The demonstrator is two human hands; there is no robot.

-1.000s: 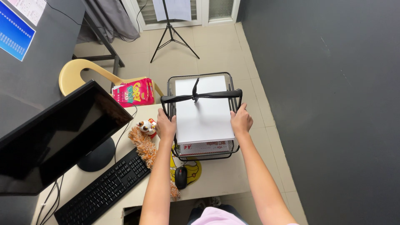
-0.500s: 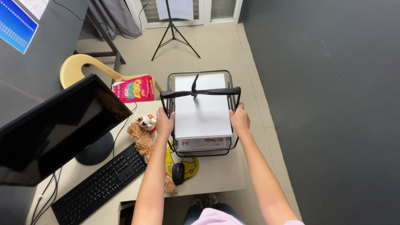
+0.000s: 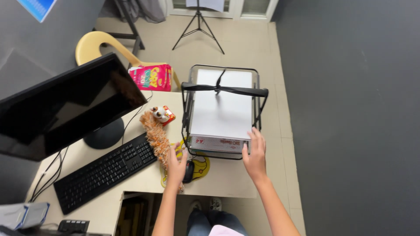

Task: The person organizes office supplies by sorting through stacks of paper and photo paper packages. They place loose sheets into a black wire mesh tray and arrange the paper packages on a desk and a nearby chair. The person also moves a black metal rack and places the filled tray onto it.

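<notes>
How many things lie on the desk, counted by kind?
Black wire mesh paper tray: 1
Black flat monitor: 1
Black keyboard: 1
Black computer mouse: 1
Yellow mouse pad: 1
Fluffy orange-brown duster: 1
Small toy dog figure: 1
Total: 7

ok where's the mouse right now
The black mouse lies on the yellow mouse pad near the desk's front edge, just right of the left hand and below the wire tray.

dark monitor screen (image 3: 65,105) left, pink package (image 3: 152,77) on chair
</notes>
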